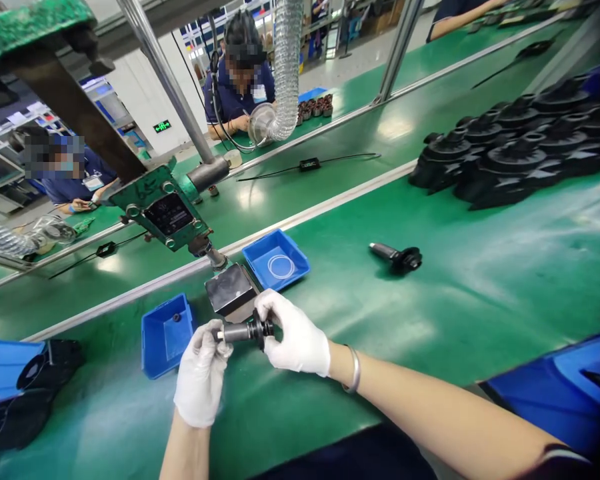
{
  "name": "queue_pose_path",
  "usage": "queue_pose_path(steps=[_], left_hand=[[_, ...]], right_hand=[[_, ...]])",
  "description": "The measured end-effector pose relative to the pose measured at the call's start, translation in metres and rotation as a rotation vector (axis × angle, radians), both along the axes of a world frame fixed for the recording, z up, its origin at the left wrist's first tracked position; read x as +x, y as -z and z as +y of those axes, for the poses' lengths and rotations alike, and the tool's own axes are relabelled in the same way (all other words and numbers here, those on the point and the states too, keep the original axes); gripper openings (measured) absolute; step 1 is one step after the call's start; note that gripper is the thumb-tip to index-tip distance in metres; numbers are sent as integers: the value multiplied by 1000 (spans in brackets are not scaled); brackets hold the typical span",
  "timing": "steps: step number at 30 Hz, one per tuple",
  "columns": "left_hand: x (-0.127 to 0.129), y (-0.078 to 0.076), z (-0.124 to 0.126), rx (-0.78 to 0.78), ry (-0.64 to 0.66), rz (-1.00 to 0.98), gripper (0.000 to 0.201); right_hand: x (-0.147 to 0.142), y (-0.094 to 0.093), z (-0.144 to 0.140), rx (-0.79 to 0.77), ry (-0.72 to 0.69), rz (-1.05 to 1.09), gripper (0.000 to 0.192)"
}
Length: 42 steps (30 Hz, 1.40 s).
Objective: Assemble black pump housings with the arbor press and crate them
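Low in the centre of the frame, both white-gloved hands meet over the green table [430, 313]. The left hand [203, 373] rises from the bottom edge, fingers curled closed around the shaft end of a black rotor part [245, 331]. The right hand [294, 337], forearm stretching in from the lower right, pinches the part's wider end. A blue tray [166, 333] lies just left.

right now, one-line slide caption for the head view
Gloved left hand and right hand hold a black shaft part over the green bench.
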<state>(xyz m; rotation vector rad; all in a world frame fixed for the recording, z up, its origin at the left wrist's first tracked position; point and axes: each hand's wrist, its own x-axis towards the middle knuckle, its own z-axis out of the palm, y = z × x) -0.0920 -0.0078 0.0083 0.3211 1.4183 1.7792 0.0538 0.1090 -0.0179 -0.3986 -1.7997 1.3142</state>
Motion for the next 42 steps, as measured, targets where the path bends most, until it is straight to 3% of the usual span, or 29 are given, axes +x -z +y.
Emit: queue_pose_path(steps=[6, 9, 14, 19, 22, 29, 32, 35, 39, 40, 42], left_hand=[[-9, 4, -2, -65, 37, 226, 36], [-8, 4, -3, -90, 94, 280, 34], [9, -3, 1, -19, 22, 145, 33], [25, -13, -1, 30, 12, 103, 54], [26, -11, -4, 101, 65, 138, 70], [23, -1, -7, 112, 108, 304, 69], [24, 4, -8, 94, 114, 446, 66], [32, 11, -8, 23, 117, 736, 71], [30, 11, -12, -80, 277, 973, 86], [23, 9, -14, -120, 260, 1030, 88], [-1, 6, -24, -254, 74, 1207, 86]], right_hand=[[7, -5, -2, 397, 83, -4, 37], [6, -2, -4, 475, 107, -19, 36], [3, -3, -4, 277, 72, 25, 41], [1, -3, -1, 89, 31, 28, 38], [2, -1, 1, 69, 25, 66, 39], [4, -3, 1, 79, 32, 84, 39], [4, -3, 1, 88, 31, 82, 39], [4, -2, 0, 88, 21, 64, 38], [4, 2, -1, 67, -2, 22, 35], [3, 4, 0, 60, -2, 16, 34], [1, 7, 3, 63, 8, 24, 30]])
